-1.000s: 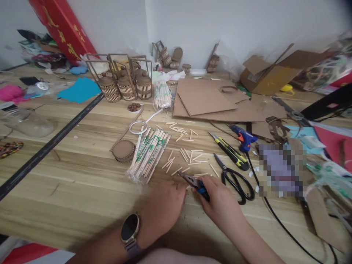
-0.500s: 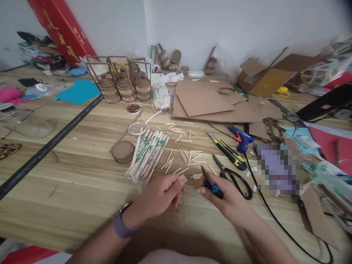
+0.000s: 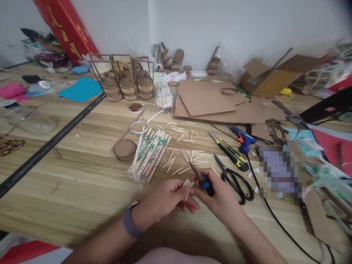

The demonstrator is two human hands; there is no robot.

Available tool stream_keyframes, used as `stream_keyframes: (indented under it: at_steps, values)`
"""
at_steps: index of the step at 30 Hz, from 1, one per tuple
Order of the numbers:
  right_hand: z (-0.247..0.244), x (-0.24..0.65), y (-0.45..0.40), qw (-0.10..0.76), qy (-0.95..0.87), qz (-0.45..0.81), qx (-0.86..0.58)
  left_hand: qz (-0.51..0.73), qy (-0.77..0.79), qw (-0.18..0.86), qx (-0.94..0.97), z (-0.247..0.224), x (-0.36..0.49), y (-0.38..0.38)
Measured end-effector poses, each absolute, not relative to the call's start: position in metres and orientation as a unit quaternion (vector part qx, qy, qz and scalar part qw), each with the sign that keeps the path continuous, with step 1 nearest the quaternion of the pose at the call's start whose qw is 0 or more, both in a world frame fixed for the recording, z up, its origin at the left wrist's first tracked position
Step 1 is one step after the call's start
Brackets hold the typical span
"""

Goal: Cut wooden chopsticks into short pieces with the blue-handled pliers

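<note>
Short wooden sticks (image 3: 188, 184) are pinched in a small bunch by my left hand (image 3: 172, 196), which wears a watch with a purple band. My right hand (image 3: 217, 190) is closed around a tool with a blue and black handle (image 3: 206, 184); its dark tip points up and left. The fingers of both hands meet at the bunch. Beyond them, several loose cut sticks (image 3: 196, 157) lie scattered on the wooden table. Left of these is a plastic pack of wrapped chopsticks (image 3: 151, 154). Black scissors (image 3: 236, 181) lie to the right.
A yellow-black cutter (image 3: 231, 152) and a blue glue gun (image 3: 243, 139) with a black cable lie at the right. Cardboard sheets (image 3: 206, 99) and small lidded baskets (image 3: 128, 88) stand farther back. A round cardboard piece (image 3: 124, 150) lies left of the chopsticks.
My right hand has moved left with the tool and now meets my left hand. The bunch of sticks shows more clearly, fanned at my left fingertips. The view has shifted slightly.
</note>
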State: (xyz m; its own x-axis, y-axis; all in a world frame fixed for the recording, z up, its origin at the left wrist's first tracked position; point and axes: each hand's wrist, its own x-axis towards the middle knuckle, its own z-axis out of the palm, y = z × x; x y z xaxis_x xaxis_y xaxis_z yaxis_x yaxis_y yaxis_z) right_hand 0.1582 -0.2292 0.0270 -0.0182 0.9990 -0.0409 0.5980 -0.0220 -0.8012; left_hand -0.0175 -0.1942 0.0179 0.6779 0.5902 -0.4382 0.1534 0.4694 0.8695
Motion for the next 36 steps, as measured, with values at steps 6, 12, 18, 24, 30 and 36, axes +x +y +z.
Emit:
stream_keyframes:
  at_steps: [6,12,18,24,30,36]
  values:
    - [0.022,0.152,-0.234,0.331,-0.614,0.328,-0.637,0.166,0.379,0.784,0.463,0.019,-0.014,-0.194]
    - [0.020,0.145,-0.237,0.347,-0.605,0.347,-0.627,0.223,0.395,0.752,0.479,0.012,-0.014,-0.194]
    - [0.014,0.139,-0.240,0.337,-0.608,0.365,-0.619,0.258,0.394,0.753,0.459,0.010,-0.012,-0.195]
    - [0.008,0.141,-0.240,0.345,-0.617,0.324,-0.628,0.264,0.382,0.759,0.456,0.008,-0.012,-0.196]
    - [0.009,0.141,-0.238,0.358,-0.600,0.326,-0.637,0.266,0.364,0.758,0.472,0.008,-0.012,-0.196]
    - [0.035,0.158,-0.244,0.334,-0.520,0.446,-0.648,0.233,0.376,0.733,0.516,0.016,-0.018,-0.196]
